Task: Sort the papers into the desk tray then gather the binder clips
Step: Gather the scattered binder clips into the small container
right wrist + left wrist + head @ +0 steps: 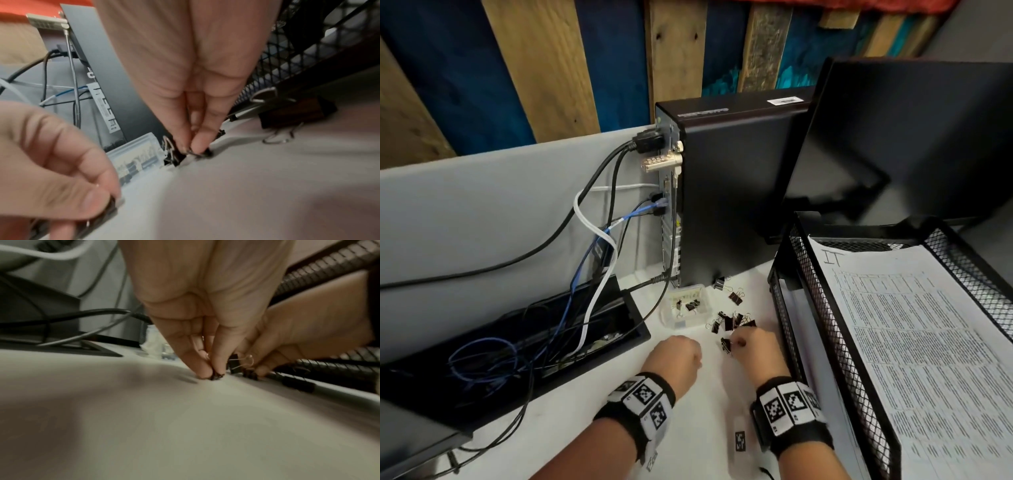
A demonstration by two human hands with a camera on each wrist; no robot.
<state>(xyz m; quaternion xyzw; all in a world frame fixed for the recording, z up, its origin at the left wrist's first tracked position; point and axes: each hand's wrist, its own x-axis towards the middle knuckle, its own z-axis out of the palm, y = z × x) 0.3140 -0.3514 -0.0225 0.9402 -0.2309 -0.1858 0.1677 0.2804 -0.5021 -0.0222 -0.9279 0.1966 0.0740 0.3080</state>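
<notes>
— What is carried by the desk point(571, 421)?

— A white top is seen. A black computer tower point(736, 192) is stood upright at the back, and a black mesh desk tray point(822, 308) is set at the right, with printed papers point(914, 329) laid on its upper tier.

— And between them?

— A small clear plastic box point(686, 306) is placed just before the tower. Loose black binder clips point(729, 322) are scattered beside it. A recessed cable well point(517, 339) is sunk at the left.
</notes>
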